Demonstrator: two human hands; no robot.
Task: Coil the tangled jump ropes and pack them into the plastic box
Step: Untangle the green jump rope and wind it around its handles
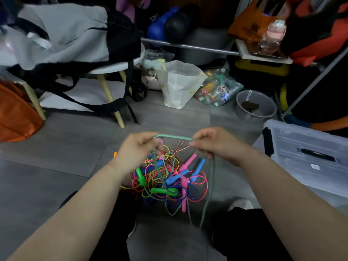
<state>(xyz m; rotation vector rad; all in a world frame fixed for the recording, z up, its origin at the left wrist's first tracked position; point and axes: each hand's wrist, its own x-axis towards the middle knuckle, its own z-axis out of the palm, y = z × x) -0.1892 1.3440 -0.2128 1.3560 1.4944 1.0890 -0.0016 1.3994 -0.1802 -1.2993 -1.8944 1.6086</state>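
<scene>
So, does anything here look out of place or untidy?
Yes. The jump ropes lie in one tangled heap on the floor, handles and cords crossing. The left hand and right hand pinch a green rope stretched above it. The plastic box seems closed.

Two hands (135,149) (214,146), one green rope (173,137), one rope tangle (167,174), two green handles (141,176) (163,191), one plastic box (310,157)

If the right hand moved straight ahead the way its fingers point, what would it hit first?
Most likely the left hand. The right hand pinches the green rope with fingers aimed along its short taut span, and the left hand holds the other end. Both appear to be at a similar depth.
</scene>
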